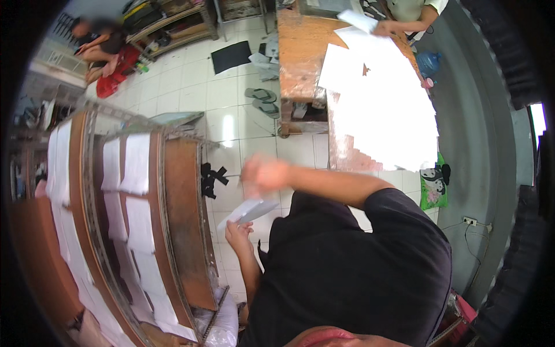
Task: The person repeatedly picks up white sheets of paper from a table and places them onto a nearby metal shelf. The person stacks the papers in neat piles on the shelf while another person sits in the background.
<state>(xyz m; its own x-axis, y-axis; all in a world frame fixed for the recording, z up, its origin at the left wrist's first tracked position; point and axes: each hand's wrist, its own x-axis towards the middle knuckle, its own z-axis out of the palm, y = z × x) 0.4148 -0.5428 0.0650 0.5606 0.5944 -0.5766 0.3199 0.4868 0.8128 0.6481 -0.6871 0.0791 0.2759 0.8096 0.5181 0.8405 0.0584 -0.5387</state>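
My left hand is closed around the lower edge of a small stack of white sheets, thumb and fingers pinching it in front of my body. My right arm reaches across from the right, and my right hand hovers just above the stack. Motion smears its fingers, so I cannot tell whether it holds anything. To the left stands a rack of slanted brown boards, the nearest one bare. White sheets lie in rows on the boards behind it.
A wooden table at the upper right carries many overlapping white sheets. Across it, a co-worker's hand holds white paper. Slippers and a black mat lie on the tiled floor. Two people sit at the far left.
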